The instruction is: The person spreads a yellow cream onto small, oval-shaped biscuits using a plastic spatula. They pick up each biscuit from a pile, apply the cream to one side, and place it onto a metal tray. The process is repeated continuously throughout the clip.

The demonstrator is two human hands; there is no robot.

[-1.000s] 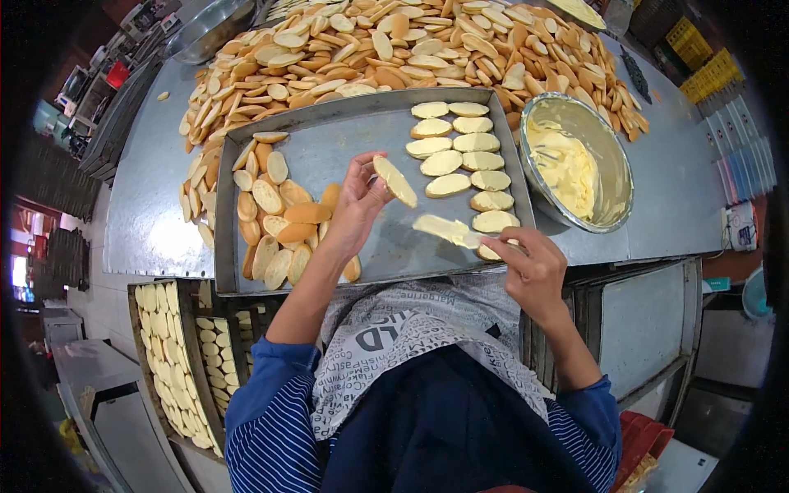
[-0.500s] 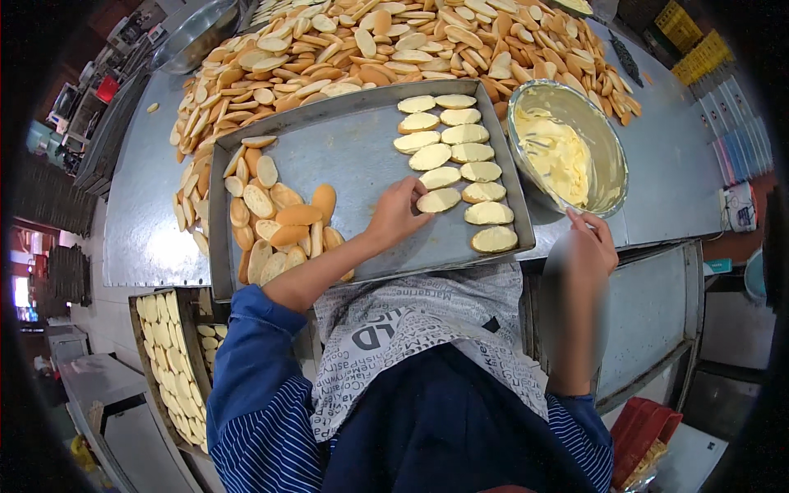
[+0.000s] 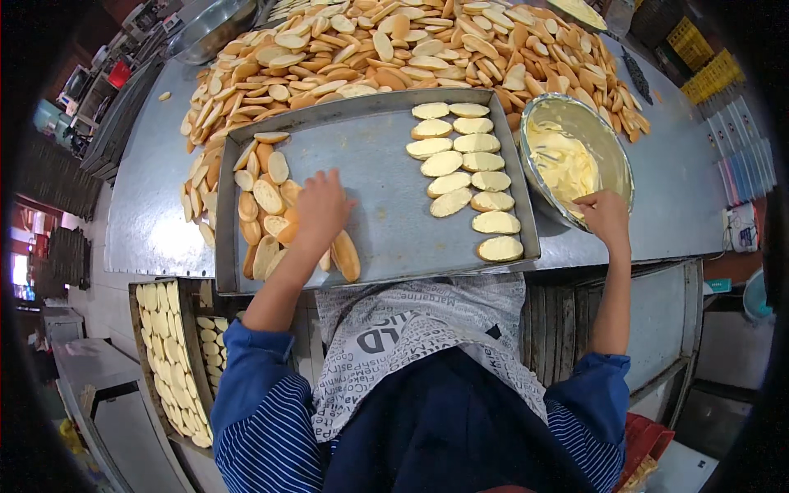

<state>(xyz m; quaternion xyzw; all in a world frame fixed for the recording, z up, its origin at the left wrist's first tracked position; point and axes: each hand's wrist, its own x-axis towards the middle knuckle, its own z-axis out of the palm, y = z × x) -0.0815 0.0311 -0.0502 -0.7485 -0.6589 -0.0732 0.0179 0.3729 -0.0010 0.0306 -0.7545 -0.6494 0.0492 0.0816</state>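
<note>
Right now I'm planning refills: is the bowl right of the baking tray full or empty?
Partly full: yellow spread shows inside the metal bowl, below its rim.

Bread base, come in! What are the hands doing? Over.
Left hand over plain bread pieces, palm hidden. Right hand at spread bowl, near side. Coated pieces in two columns, tray's right side. Nothing visibly blocking.

At nine o'clock in our metal tray [image 3: 386,242], bare oval bread slices [image 3: 267,197] lie heaped, nearest our left hand [image 3: 323,205]; at three o'clock, yellow-coated slices [image 3: 491,181] lie flat in two columns. Just beyond, pale spread [image 3: 567,168] partly fills the bowl [image 3: 611,152], our right hand [image 3: 604,215] at its six o'clock.
</note>
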